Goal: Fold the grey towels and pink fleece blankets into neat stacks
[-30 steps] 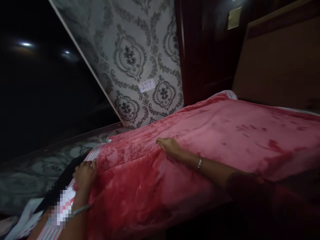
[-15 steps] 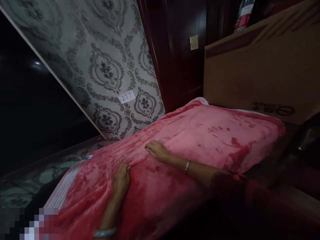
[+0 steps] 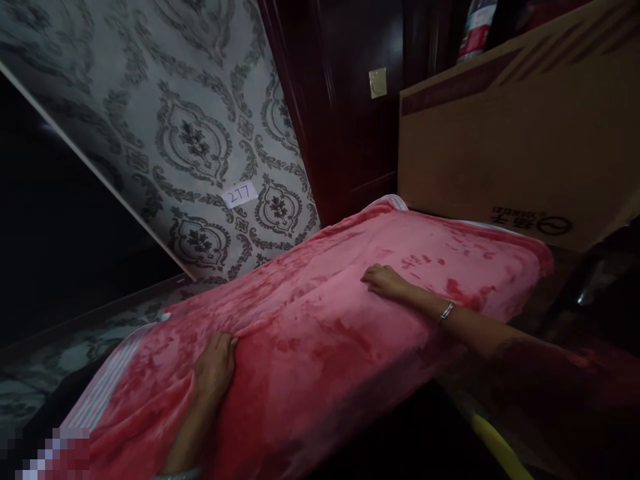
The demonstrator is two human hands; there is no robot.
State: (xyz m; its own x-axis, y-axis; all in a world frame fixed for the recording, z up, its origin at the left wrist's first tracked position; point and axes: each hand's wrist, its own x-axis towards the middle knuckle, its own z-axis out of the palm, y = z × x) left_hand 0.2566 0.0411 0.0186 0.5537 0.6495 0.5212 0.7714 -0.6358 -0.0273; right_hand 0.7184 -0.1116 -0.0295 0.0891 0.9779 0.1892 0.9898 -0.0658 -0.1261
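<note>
A pink and red plush blanket with mottled darker patches is spread over a raised surface. At its near left, my left hand is closed on a fold of the cloth, thumb pressed to the fingers. A low ridge runs from there toward my right hand, which rests farther right on the paler part. Its fingers are loosely bent, tips touching the cloth, with no fabric seen gathered in them. A striped border shows along the blanket's left edge.
A large cardboard box stands behind the blanket's right end, a bottle above its edge. Patterned wallpaper with a paper marked 277 and a dark red wooden panel lie beyond. A yellow curved object shows low right.
My right hand has slid to the right across the blanket, away from my left hand. My left hand keeps its place on the fold. The view has shifted slightly right.
</note>
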